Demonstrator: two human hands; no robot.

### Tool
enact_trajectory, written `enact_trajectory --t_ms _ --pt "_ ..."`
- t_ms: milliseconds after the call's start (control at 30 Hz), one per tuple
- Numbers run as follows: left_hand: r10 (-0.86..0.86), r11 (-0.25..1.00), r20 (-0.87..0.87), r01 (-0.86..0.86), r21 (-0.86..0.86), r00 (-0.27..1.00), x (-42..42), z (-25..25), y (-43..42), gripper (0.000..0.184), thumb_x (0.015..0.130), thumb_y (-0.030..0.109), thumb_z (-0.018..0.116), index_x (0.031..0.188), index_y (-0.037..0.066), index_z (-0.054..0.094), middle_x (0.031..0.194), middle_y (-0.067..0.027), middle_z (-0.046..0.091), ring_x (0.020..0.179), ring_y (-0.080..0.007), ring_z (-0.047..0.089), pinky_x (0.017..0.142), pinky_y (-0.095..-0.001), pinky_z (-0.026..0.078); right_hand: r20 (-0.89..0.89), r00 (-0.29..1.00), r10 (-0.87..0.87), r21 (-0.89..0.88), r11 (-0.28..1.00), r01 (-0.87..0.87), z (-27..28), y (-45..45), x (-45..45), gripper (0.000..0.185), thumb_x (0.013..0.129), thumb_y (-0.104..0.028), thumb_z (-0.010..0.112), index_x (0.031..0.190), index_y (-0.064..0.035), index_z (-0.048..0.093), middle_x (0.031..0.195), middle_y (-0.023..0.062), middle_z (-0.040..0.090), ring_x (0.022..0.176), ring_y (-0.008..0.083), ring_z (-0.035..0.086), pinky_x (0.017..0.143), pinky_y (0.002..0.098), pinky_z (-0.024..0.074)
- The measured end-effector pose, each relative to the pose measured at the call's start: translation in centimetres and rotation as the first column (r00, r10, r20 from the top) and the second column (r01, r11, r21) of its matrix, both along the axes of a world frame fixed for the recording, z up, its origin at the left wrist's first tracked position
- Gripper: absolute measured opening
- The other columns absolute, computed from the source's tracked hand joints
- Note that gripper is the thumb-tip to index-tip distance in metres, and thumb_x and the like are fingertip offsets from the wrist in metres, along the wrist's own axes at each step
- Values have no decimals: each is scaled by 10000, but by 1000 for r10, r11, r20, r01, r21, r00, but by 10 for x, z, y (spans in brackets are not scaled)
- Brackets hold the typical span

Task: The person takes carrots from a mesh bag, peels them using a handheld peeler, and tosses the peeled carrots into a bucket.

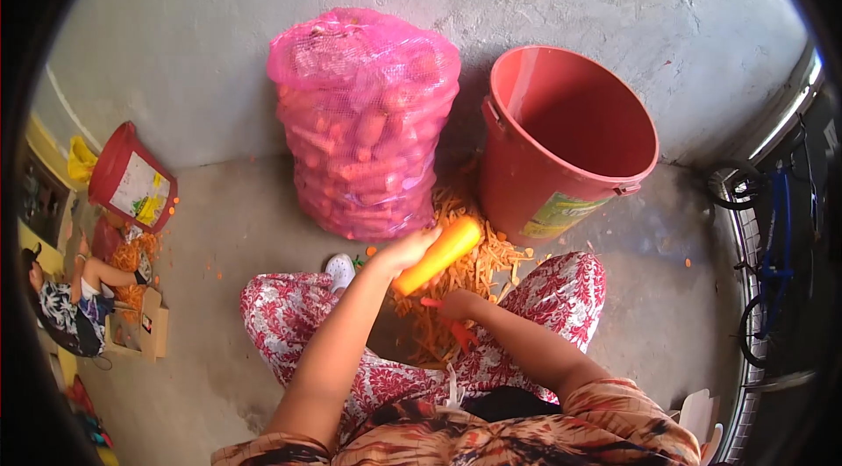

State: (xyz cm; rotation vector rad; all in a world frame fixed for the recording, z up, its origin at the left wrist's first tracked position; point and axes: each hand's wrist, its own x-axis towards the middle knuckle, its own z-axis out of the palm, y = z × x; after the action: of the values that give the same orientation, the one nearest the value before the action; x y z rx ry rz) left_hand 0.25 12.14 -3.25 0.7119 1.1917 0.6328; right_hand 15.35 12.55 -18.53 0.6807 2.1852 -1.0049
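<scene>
The left hand (410, 253) has its fingers wrapped round a bright orange carrot (444, 256), raised above peelings (491, 268). The right hand's (462, 305) fingers grip a red peeler (430, 302) beside it. The large bucket (507, 170) bears a green-and-yellow label (561, 215), the far bucket (107, 170) a white-and-yellow label (138, 187); their lettering is too small to read.

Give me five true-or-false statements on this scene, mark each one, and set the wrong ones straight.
1. The left hand holds a carrot. True.
2. A mesh sack stands beside a large red bucket. True.
3. That sack is green. False: it is pink.
4. Both hands hold carrots. False: the right hand holds a red tool.
5. Orange peelings lie on the floor between the person's legs. True.
</scene>
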Motion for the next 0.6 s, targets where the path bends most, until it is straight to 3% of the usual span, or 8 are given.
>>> enact_trajectory --t_ms 100,133,167,200,267,433,467,600 --pt "-1 978 52 -10 209 999 34 33 87 469 900 390 278 867 -30 486 551 -151 541 414 -257 534 381 -357 445 25 1000 -14 29 999 14 23 2 -1 331 723 -324 472 825 -58 640 843 160 610 811 291 589 704 365 453" --pt "-24 968 239 -37 248 971 45 40 119 475 903 390 263 879 -31 482 584 -163 550 440 -263 548 416 -369 461 35 999 -12 34 999 11 33 2 -2 351 743 -337 453 851 -59 637 867 163 608 837 290 587 717 365 453" --pt "125 950 363 -217 225 923 65 69 138 478 909 380 231 904 -33 472 668 -185 566 483 -272 565 441 -374 476 18 999 -44 36 998 43 39 1 -1 365 747 -348 446 856 -57 635 873 164 607 839 292 586 720 367 452" --pt "51 956 281 -128 265 958 70 78 163 528 896 424 226 997 -38 460 804 -196 573 642 -275 604 478 -323 486 0 997 -73 36 997 73 43 -1 -1 378 750 -359 439 861 -54 633 879 165 605 841 294 585 722 370 451" --pt "135 952 18 -135 273 991 88 106 189 492 898 383 235 1103 -52 341 1017 -208 519 699 -291 615 482 -308 498 7 995 -95 30 995 95 47 -1 -2 390 753 -368 433 870 -52 630 891 167 602 849 295 582 727 371 450" --pt "36 883 -281 101 459 959 65 104 163 332 885 310 321 942 20 474 702 -86 543 485 -151 551 361 -237 402 65 979 -195 -1 981 195 77 2 -5 382 745 -353 446 899 -51 621 918 156 601 874 281 580 740 365 453" --pt "68 894 -310 80 440 948 53 88 151 253 863 266 384 861 48 513 571 -22 481 413 -100 476 324 -224 338 50 967 -249 37 968 248 70 6 -4 378 741 -346 451 904 -49 619 918 151 603 874 281 581 740 362 454" --pt "200 868 -683 196 456 703 -29 -49 109 188 788 202 500 763 31 574 542 -35 501 450 -120 460 427 -280 344 -5 865 -503 169 852 496 69 27 2 365 700 -328 494 875 -33 619 877 163 605 846 279 583 724 355 451"
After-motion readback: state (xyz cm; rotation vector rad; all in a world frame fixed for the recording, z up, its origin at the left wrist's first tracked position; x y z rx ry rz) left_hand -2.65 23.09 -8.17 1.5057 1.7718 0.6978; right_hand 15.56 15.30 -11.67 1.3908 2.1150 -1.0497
